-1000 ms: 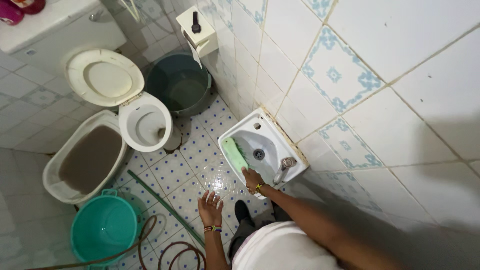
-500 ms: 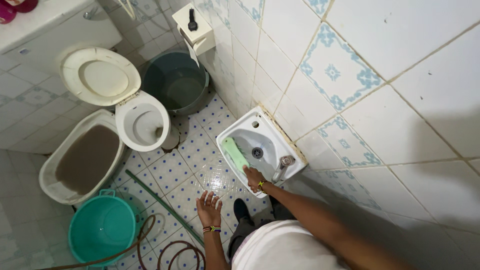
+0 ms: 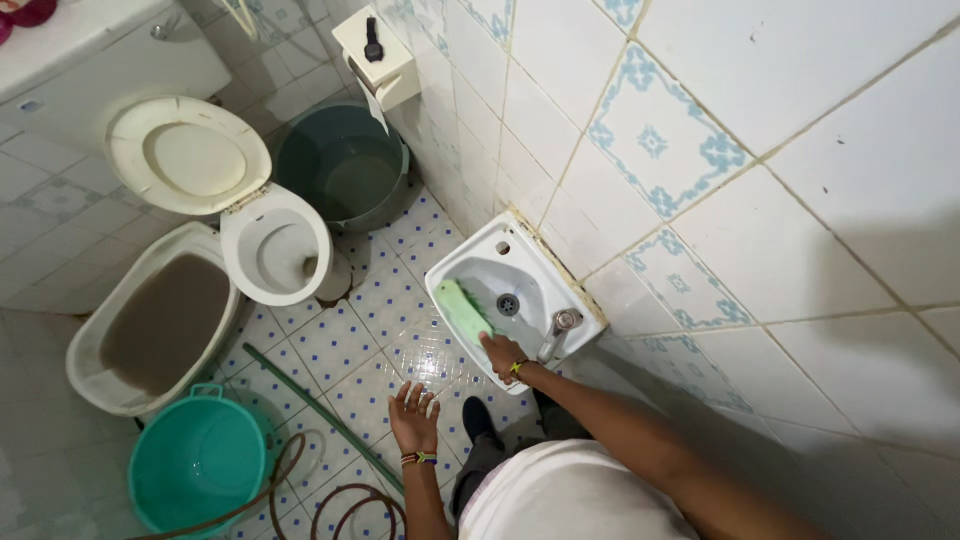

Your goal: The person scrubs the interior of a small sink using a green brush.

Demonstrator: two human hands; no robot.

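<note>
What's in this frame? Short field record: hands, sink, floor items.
right hand: grips green scrub brush, bristles in white wall sink
left hand: open, empty, palm up over tiled floor
tap: at sink's near right corner
toilet: lid raised
floor items: teal bucket, grey bucket, white tub of brown water, hose

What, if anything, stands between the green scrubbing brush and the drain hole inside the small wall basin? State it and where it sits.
Nothing visible does. The right hand holds the green brush against the basin inner wall, and bare white bowl lies between it and the drain. The tap stands off on the rim.
</note>
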